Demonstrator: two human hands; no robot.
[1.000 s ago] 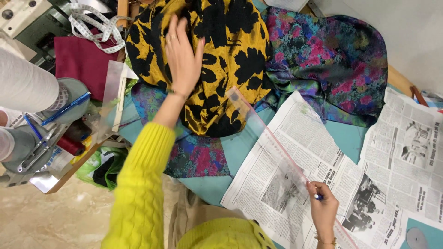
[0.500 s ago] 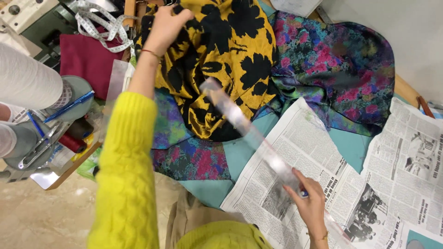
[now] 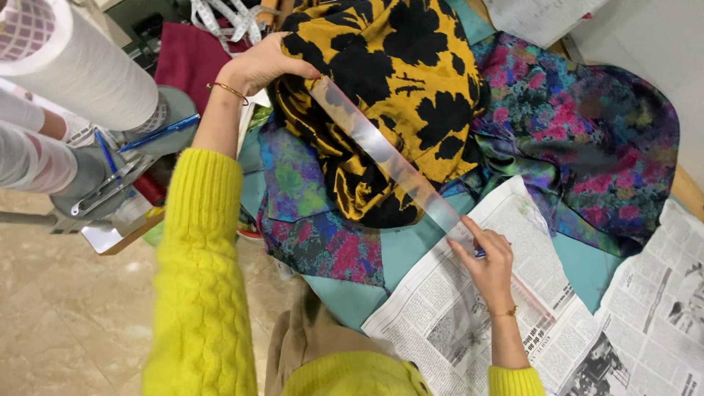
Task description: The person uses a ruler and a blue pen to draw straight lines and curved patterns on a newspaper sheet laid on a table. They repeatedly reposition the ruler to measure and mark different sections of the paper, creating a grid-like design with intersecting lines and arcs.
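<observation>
My left hand, in a yellow sleeve with a thin bracelet, grips the far end of a long clear plastic ruler at the left edge of a yellow cloth with black flowers. The ruler runs diagonally down to the right across that cloth onto a newspaper sheet. My right hand presses on the ruler's near part over the newspaper and holds a small blue pen between its fingers. A purple, pink and green patterned fabric lies under and beside the yellow cloth.
White thread cones stand on a grey stand at the left, with blue pens beside them. A dark red cloth and a white tape measure lie at the top left. More newspaper covers the teal table on the right. Beige floor lies below left.
My left hand moved from the middle of the yellow cloth to its left edge and took hold of the ruler's far end. The ruler swung up over the cloth. My right hand shifted left.
</observation>
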